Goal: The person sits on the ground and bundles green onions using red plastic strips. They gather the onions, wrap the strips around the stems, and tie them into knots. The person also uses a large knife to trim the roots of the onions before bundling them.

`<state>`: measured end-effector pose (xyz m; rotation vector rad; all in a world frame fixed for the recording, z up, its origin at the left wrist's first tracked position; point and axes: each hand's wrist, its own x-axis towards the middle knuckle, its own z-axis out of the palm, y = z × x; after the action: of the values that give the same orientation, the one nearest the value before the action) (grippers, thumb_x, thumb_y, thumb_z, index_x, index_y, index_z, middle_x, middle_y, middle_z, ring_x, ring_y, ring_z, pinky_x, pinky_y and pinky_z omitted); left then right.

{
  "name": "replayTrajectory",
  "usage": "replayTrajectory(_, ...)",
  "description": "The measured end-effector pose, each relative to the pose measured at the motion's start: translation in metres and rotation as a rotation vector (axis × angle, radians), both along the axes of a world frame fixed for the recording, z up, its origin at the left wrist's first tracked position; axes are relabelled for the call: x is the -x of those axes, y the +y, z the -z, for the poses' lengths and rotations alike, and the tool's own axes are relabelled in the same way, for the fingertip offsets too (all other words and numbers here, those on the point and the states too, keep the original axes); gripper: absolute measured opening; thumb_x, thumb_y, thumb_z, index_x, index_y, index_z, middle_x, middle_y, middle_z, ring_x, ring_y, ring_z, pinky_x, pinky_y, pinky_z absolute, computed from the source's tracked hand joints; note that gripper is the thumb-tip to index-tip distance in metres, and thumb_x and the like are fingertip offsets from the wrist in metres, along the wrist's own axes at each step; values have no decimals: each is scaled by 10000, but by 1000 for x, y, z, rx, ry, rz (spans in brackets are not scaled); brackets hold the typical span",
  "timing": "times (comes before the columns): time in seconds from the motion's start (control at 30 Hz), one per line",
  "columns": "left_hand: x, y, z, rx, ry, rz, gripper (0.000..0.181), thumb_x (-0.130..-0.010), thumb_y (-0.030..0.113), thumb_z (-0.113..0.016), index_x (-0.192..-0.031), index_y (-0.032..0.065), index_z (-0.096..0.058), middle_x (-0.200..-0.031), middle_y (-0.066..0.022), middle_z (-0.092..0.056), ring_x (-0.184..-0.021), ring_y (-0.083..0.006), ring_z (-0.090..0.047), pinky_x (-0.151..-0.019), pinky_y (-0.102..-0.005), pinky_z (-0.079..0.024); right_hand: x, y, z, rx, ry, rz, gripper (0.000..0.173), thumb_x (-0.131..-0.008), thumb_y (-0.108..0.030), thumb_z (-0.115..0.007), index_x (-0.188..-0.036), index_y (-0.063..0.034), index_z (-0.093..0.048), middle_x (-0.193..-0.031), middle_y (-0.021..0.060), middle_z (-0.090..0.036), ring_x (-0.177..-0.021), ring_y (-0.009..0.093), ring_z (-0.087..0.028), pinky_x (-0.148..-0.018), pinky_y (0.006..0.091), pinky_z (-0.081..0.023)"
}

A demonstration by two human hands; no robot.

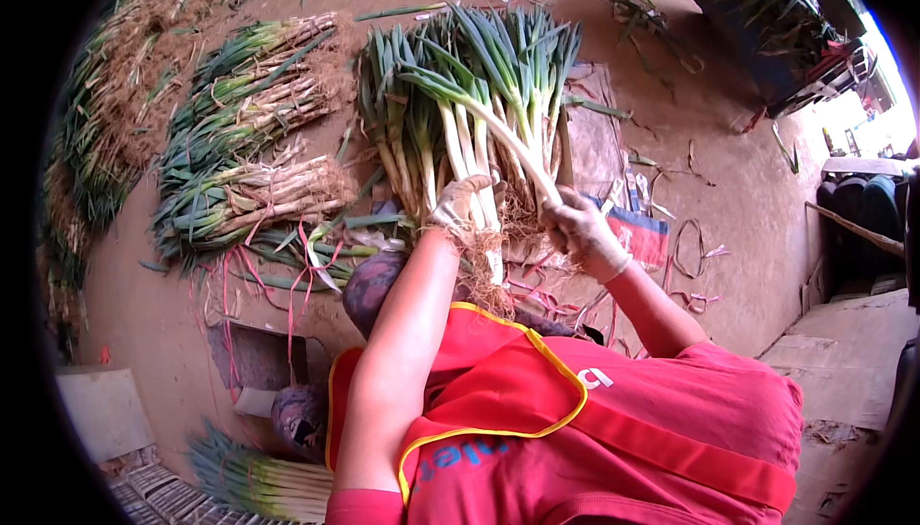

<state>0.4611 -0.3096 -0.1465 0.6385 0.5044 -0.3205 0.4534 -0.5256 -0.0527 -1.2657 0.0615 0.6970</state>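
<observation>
My left hand (458,203), in a pale soiled glove, grips several long green onions (480,198) near their root ends. Brown roots (489,252) hang below the grip, over my lap. My right hand (581,229), gloved too, is closed around the lower end of a single thick green onion (514,144). That stalk slants up and left, its green leaves lying across the others. Beyond both hands lies a pile of loose green onions (399,122), leaves pointing away from me. The lower ends of part of this pile are hidden behind my left hand.
Tied green onion bundles (280,187) lie to the left, with more heaped (122,101) farther off. Pink ties (237,273) are strewn on the floor. A bundle of clean stalks (266,478) rests at lower left. A dark bin (755,29) holding leaf scraps stands at upper right.
</observation>
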Motion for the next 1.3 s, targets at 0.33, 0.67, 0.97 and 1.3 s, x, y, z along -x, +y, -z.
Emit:
replayTrajectory(0.33, 4, 4, -30, 202, -126, -111, 326, -851, 48, -516, -1157, -64, -528, -1031, -160, -637, -926, -254, -643, -839, -339, -552, -8, 14, -9, -106, -144, 26, 504, -897, -157, -585, -1342, -44, -377, -712, -5, -528, -468, 57, -439, -384, 195, -337)
replayTrajectory(0.67, 4, 11, -4, 8, -54, 150, 332, -875, 195, -570, -1166, 38, -597, -949, -107, -681, -778, -241, -679, -655, -393, -580, 15, 15, 49, -131, 195, -16, 272, -886, -205, -603, -1102, -43, -576, -972, 67, -651, -812, 165, -655, -696, 293, -561)
replayTrajectory(0.97, 4, -4, 4, 91, 112, 92, 269, -874, 271, -607, -1012, 41, -629, -885, -129, -676, -706, -279, -665, -595, -442, -564, 37, 19, 25, -177, 254, -106, 408, -847, -160, -668, -1197, -28, -503, -1013, 44, -617, -844, 118, -603, -698, 246, -497)
replayTrajectory(1.3, 17, -8, -34, 5, 143, 15, 244, -840, 303, -589, -934, 81, -626, -815, -106, -632, -699, -290, -628, -612, -465, -544, -6, -14, 5, -251, 164, 26, 473, -829, -65, -640, -1258, -20, -446, -936, 83, -646, -754, 168, -641, -599, 292, -540)
